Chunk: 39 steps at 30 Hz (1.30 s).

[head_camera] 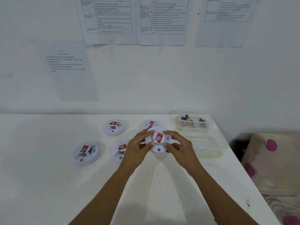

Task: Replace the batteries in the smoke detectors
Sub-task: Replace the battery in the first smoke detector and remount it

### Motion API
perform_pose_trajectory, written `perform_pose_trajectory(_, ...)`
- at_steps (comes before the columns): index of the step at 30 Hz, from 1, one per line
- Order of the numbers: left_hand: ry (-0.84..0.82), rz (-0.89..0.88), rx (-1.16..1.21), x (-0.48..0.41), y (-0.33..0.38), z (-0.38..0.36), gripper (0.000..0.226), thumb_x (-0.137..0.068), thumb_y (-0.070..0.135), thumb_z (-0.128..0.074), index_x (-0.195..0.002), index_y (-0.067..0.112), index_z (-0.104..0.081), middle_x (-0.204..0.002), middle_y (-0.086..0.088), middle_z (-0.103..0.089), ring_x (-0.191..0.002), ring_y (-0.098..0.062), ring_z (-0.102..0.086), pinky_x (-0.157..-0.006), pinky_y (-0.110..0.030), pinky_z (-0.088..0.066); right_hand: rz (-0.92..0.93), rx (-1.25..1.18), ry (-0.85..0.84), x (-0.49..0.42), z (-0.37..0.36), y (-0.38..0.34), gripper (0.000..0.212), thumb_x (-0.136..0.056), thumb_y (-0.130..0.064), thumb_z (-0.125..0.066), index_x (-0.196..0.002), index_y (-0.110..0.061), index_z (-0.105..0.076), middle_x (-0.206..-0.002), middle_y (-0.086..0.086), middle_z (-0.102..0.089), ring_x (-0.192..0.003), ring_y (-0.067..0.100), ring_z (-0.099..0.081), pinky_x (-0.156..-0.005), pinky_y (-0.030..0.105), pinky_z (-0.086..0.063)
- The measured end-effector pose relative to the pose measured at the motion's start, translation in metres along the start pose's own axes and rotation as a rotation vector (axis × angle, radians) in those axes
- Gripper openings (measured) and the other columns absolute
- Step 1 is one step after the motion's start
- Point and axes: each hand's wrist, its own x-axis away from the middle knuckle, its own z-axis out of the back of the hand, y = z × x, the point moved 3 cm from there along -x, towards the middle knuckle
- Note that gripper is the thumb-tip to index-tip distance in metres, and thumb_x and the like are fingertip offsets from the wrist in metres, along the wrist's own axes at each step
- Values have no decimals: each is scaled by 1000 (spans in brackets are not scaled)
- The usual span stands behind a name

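**BOTH HANDS GRASPING ONE SMOKE DETECTOR**

The left hand [138, 147] and right hand [179, 147] are reaching forward at frame centre, fingers curling round the rim of one smoke detector [158, 141] over the white table [48, 184]. Four more are lying on the table: rear-left detector [113, 127], rear-right detector [151, 123], front-left detector [86, 153], front-middle detector [119, 151]. One clear box [177, 123] is holding batteries [186, 118] at right.

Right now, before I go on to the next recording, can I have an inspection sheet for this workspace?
Surface: white table, set against the wall.
Job's things: held smoke detector, red label up; on the table, back-left detector, back-right detector partly hidden, front-left detector, front-middle detector; clear box of batteries at the back right.
Clutter: second clear container in front of the box.
Hands: left hand and right hand both grip the held smoke detector.
Cables: nothing seen.
Surroundings: printed sheets on the wall; patterned fabric right of the table.
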Motion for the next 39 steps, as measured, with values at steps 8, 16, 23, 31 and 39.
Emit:
perform_pose_trajectory(8, -12, 23, 6, 3, 1, -1, 38, -91, 15, -66, -120, 38, -60, -132, 10, -60, -117, -8, -60, -86, -21, -53, -20, 8, 0, 1, 1, 3, 35, -90, -11, -67, -121, -26, -63, -119, -6, -65, -86, 20, -72, -75, 35, -60)
perform_pose_trajectory(16, 2, 27, 10, 4, 1, 0, 38, -90, 13, -66, -120, 34, -61, -132, 8, -61, -116, -10, -61, -89, -26, -55, -34, 21, 2, 1, 0, 4, 35, -91, -12, -66, -123, -25, -62, -121, -6, -63, -89, 20, -72, -76, 37, -61)
perform_pose_trajectory(23, 17, -4, -20, 4, -2, -1, 38, -90, 14, -66, -123, 31, -60, -132, 8, -60, -116, -8, -61, -87, -21, -54, 4, 75, 4, 1, -2, 6, 35, -92, -13, -65, -124, -23, -60, -122, -4, -62, -96, 19, -69, -75, 29, -60)
perform_pose_trajectory(31, 12, -5, -19, 7, -4, -2, 38, -91, 14, -66, -125, 28, -59, -132, 8, -59, -116, -5, -60, -86, -19, -53, 20, 108, 13, 3, -1, 9, 35, -92, -13, -65, -126, -22, -59, -122, -5, -62, -99, 20, -67, -75, 28, -59)
perform_pose_trajectory(39, 14, 7, -14, 9, -6, -3, 38, -90, 14, -66, -122, 32, -59, -129, 12, -59, -114, -2, -60, -85, -16, -52, 16, 122, 18, 6, -1, 11, 35, -92, -13, -65, -125, -22, -59, -121, -4, -62, -99, 21, -67, -74, 26, -58)
